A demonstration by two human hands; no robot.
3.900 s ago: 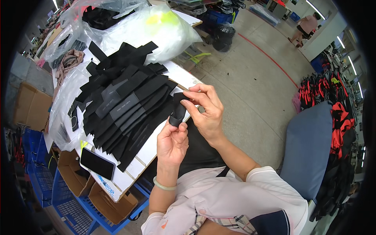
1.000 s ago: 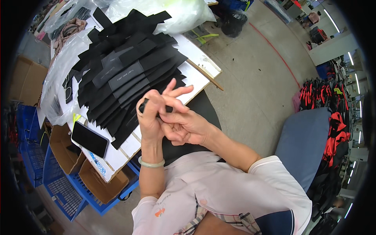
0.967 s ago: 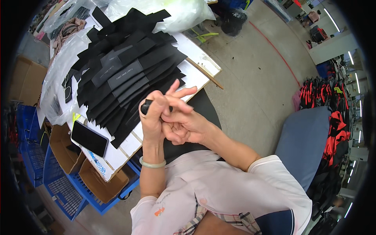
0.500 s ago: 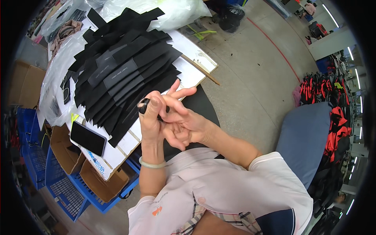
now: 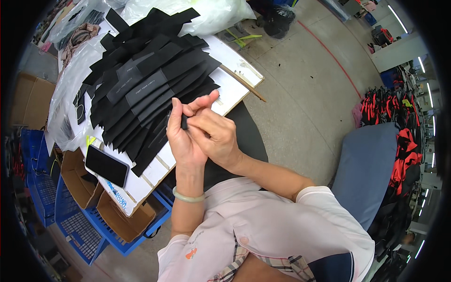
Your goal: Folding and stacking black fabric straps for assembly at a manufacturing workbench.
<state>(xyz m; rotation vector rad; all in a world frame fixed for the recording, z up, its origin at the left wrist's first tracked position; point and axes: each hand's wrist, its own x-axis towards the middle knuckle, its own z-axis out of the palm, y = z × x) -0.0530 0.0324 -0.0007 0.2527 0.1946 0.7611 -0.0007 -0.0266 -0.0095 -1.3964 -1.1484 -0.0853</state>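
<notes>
My left hand, with a pale bangle at its wrist, is held upright, palm turned toward my right hand, thumb up and fingers curled. A small black object sits among its fingers; its kind is too hidden to tell. My right hand is closed against the left palm, fingertips pinching at that black object. Both hands are in front of a fanned stack of black fabric strips with pale printing, some with a smoother patch. The strips lie on a white-topped table.
A smartphone lies at the table's near left corner. Clear plastic bags are behind the strips. A wooden stick juts past the right edge. Cardboard boxes and blue crates are below left. A grey padded board stands right, beside hanging black-and-red goods.
My right hand has turned from spread, interlaced fingers to a closed pinch against the left palm. My left hand has turned more upright and shifted slightly right.
</notes>
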